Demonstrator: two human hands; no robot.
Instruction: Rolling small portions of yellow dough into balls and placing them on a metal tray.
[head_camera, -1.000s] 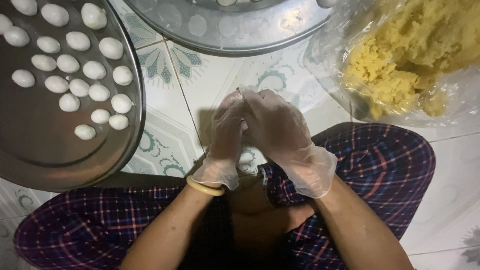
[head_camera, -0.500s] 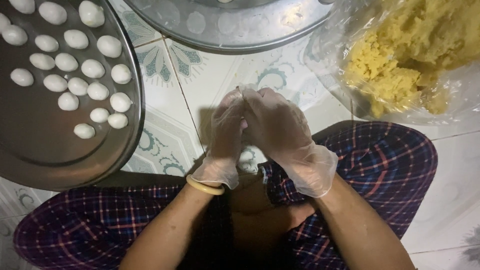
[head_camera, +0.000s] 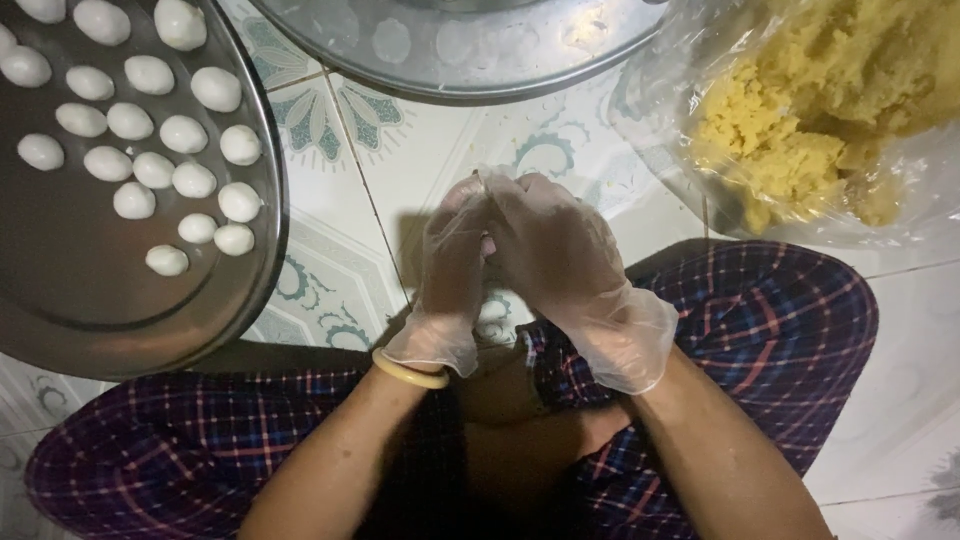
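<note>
Pressing my gloved left hand (head_camera: 452, 272) and right hand (head_camera: 560, 262) together over the floor, closed on something I cannot make out, I judge the work partway: the tray (head_camera: 90, 310) holds rows of white balls (head_camera: 160, 130), the bag (head_camera: 660, 130) still much yellow paste (head_camera: 820, 110).

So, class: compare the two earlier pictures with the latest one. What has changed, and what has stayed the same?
Almost nothing has changed. The left hand and right hand, both gloved, stay pressed together over the tiled floor; whatever lies between the palms is hidden. The white balls sit in the same rows on the metal tray, and the bag of yellow crumbly paste has not moved.
</note>
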